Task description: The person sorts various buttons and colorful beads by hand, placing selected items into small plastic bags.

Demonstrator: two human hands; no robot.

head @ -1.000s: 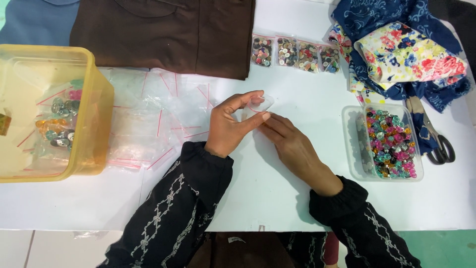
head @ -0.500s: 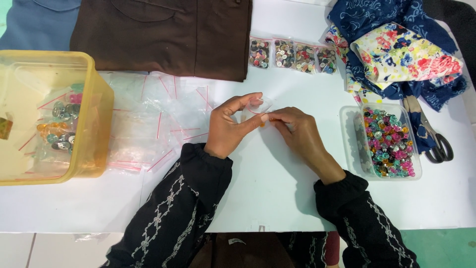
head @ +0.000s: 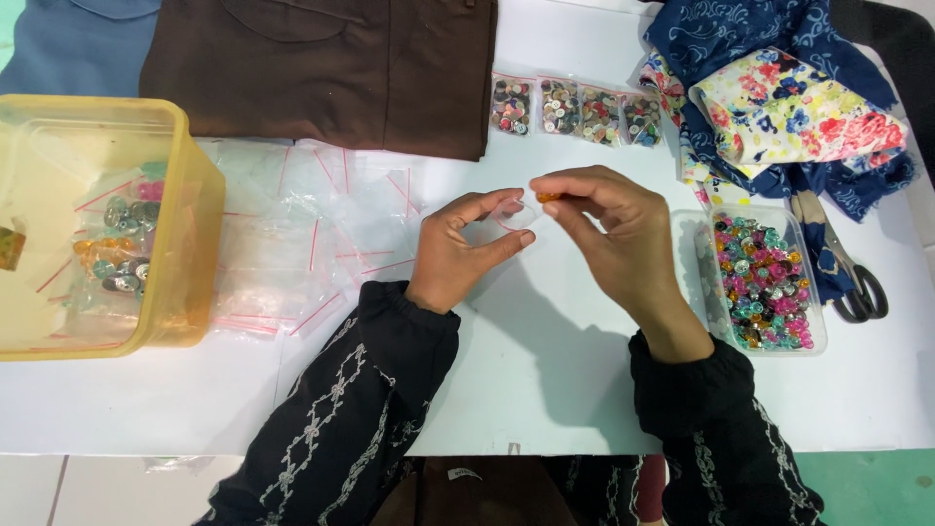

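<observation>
My left hand point(head: 466, 248) pinches a small clear bag point(head: 513, 213) open at table centre, right hand point(head: 609, 234) grips an orange button point(head: 548, 197) at its three o'clock, so I judge bagging's underway, needing a careful drop in

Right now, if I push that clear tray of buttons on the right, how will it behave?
The tray looks thin and light, so it would probably slide easily. It is heaped with buttons, which may spill if jolted. The scissors alongside might block it.

Four small bags of buttons point(head: 577, 106), one yellow tub point(head: 185, 185), one clear tray point(head: 813, 336), one pair of scissors point(head: 845, 273), two hands point(head: 467, 248).
</observation>
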